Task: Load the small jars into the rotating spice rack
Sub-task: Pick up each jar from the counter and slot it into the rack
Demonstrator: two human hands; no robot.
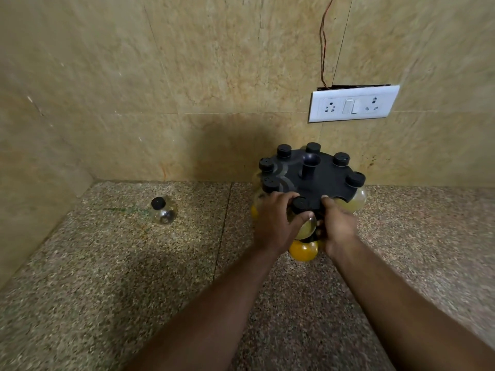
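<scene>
A black round spice rack (pixel 321 180) stands on the counter near the back wall, with several black-capped jars hanging in the slots around its rim. At its front edge sits a jar (pixel 301 206) with pale yellow contents, and my left hand (pixel 276 223) is closed around its body. My right hand (pixel 337 223) grips the rack's front rim just right of that jar, beside an unfilled slot. An orange-filled jar (pixel 304 250) shows on a lower tier beneath my hands. One clear, empty-looking jar (pixel 162 211) with a black cap stands alone on the counter to the left.
The speckled granite counter (pixel 134 277) meets tiled walls at the back and left, forming a corner. A white socket plate (pixel 353 104) with a loose wire above it is on the back wall over the rack.
</scene>
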